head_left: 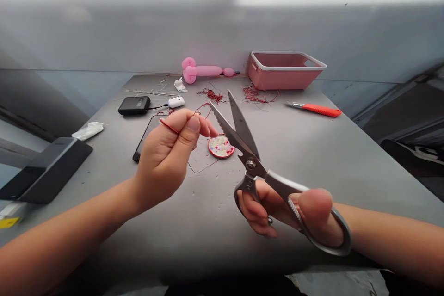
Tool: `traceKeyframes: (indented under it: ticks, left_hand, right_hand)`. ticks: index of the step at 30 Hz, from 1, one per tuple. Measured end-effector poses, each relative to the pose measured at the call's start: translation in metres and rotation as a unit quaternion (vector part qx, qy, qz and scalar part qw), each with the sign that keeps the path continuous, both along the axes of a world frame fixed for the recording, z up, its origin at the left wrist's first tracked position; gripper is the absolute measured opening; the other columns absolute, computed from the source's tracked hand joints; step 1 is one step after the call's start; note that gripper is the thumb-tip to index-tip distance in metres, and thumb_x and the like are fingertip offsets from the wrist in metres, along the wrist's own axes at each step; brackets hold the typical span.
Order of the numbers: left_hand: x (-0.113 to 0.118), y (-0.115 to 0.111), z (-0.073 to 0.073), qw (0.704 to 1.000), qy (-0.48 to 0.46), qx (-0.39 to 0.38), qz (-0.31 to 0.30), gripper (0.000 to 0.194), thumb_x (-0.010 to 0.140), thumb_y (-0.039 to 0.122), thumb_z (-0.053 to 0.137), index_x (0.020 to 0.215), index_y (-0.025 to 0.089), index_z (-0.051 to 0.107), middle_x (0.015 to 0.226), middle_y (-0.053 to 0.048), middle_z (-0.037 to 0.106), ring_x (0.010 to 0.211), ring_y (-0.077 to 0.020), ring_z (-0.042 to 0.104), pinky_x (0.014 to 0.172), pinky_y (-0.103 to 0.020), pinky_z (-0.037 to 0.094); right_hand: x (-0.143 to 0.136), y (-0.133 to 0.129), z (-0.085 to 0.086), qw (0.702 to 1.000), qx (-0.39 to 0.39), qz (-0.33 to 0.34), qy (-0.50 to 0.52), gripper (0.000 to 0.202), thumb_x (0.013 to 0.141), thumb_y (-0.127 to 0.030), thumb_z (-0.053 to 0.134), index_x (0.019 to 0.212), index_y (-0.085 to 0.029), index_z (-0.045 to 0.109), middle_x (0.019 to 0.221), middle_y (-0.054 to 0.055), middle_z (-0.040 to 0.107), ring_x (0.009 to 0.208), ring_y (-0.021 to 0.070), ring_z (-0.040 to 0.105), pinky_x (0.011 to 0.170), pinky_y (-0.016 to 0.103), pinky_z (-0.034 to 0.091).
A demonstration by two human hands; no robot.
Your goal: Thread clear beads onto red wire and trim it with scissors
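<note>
My left hand is closed in a pinch on a thin red cord, which runs across the fingers and loops out past the fingertips. In my right hand is a pair of scissors, thumb and fingers through the handles. Their blades are spread and point up and away, one tip close to the cord loop. Just beyond the blades, a small round dish with a red rim holds white, red and purple beads. A thin dark strand lies on the table between my left hand and the dish.
A phone lies partly behind my left hand. Further back are a black power bank, a pink balloon, red cord scraps and a pink basket. A red-handled utility knife lies right; a dark stand stands left.
</note>
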State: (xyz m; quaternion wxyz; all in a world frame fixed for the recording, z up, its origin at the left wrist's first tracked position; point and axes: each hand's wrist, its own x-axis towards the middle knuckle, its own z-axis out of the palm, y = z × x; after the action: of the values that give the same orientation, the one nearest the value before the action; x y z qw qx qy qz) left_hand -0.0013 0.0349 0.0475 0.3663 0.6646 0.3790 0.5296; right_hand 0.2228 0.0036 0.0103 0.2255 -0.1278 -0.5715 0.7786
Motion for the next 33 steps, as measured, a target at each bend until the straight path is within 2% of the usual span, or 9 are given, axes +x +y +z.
traceKeyframes:
  ticks: [4,8,13,17,23,25,28,31,33]
  left_hand:
    - [-0.001,0.002,-0.001,1.000,0.012,0.011,0.006,0.025,0.098,0.033,0.049,0.079,0.022,0.061,0.085,-0.005,0.065,0.068,-0.0166,0.051,0.065,-0.032,0.042]
    - [0.000,0.000,-0.003,0.998,0.041,0.053,-0.002,0.024,0.099,0.032,0.047,0.084,0.022,0.063,0.086,-0.005,0.066,0.080,-0.0181,0.059,0.073,-0.031,0.046]
    - [0.002,-0.005,-0.005,0.996,0.065,0.055,-0.032,0.023,0.099,0.029,0.048,0.088,0.022,0.067,0.085,-0.004,0.067,0.075,-0.0172,0.058,0.070,-0.031,0.046]
    - [0.003,-0.004,-0.005,0.997,0.054,0.041,-0.027,0.022,0.097,0.032,0.051,0.085,0.023,0.068,0.083,-0.004,0.069,0.074,-0.0176,0.059,0.070,-0.031,0.047]
    - [0.002,-0.001,-0.008,0.997,0.062,0.039,-0.003,0.023,0.096,0.034,0.052,0.085,0.023,0.068,0.084,-0.005,0.068,0.067,-0.0167,0.054,0.064,-0.031,0.045]
    - [0.001,0.001,-0.007,0.999,0.041,0.005,-0.003,0.025,0.097,0.034,0.051,0.084,0.021,0.068,0.085,-0.005,0.068,0.060,-0.0137,0.047,0.056,-0.029,0.040]
    - [0.000,0.004,0.000,0.995,-0.047,-0.079,-0.040,0.027,0.096,0.033,0.051,0.078,0.020,0.067,0.081,-0.006,0.068,0.051,-0.0105,0.035,0.045,-0.026,0.029]
    - [0.001,0.003,0.008,0.974,-0.129,-0.165,-0.085,0.026,0.092,0.030,0.056,0.070,0.018,0.064,0.070,-0.005,0.065,0.048,-0.0094,0.031,0.041,-0.023,0.023]
    - [0.002,0.000,0.012,0.960,-0.152,-0.206,-0.112,0.024,0.090,0.029,0.058,0.069,0.018,0.063,0.066,-0.005,0.064,0.047,-0.0088,0.030,0.040,-0.022,0.021]
  right_hand:
    - [-0.002,0.001,-0.001,1.000,-0.020,0.014,-0.008,0.063,0.074,-0.084,0.045,0.083,-0.022,0.038,0.080,-0.003,0.038,0.059,0.0100,0.035,0.060,0.030,0.034]
    - [-0.003,-0.001,0.000,1.000,-0.019,0.010,-0.003,0.059,0.081,-0.080,0.041,0.081,-0.021,0.038,0.079,-0.003,0.037,0.057,0.0085,0.035,0.056,0.028,0.033]
    - [-0.001,-0.001,0.001,0.998,-0.035,0.002,-0.060,0.060,0.077,-0.080,0.046,0.076,-0.020,0.042,0.072,-0.004,0.038,0.052,0.0072,0.038,0.051,0.025,0.034]
    - [-0.003,-0.002,0.001,0.997,-0.063,-0.004,-0.051,0.062,0.076,-0.081,0.047,0.073,-0.020,0.041,0.068,-0.005,0.038,0.047,0.0062,0.038,0.047,0.024,0.032]
    - [0.000,-0.002,-0.003,0.996,-0.025,-0.020,-0.085,0.063,0.076,-0.082,0.047,0.065,-0.020,0.037,0.057,-0.008,0.034,0.039,0.0066,0.037,0.040,0.024,0.033]
    - [0.003,0.002,-0.002,0.993,0.053,-0.043,-0.098,0.063,0.078,-0.081,0.044,0.064,-0.020,0.037,0.055,-0.007,0.032,0.041,0.0084,0.037,0.040,0.025,0.031]
    - [0.008,0.012,0.002,0.946,0.259,-0.143,-0.135,0.068,0.075,-0.087,0.036,0.068,-0.020,0.041,0.063,-0.003,0.038,0.054,0.0114,0.032,0.049,0.027,0.029]
    - [0.013,0.025,0.005,0.848,0.417,-0.242,-0.220,0.069,0.074,-0.089,0.034,0.075,-0.020,0.040,0.072,0.000,0.040,0.060,0.0137,0.031,0.054,0.029,0.029]
    - [0.015,0.032,0.004,0.791,0.462,-0.270,-0.296,0.067,0.076,-0.087,0.035,0.078,-0.021,0.039,0.074,0.001,0.042,0.062,0.0150,0.035,0.056,0.029,0.031]
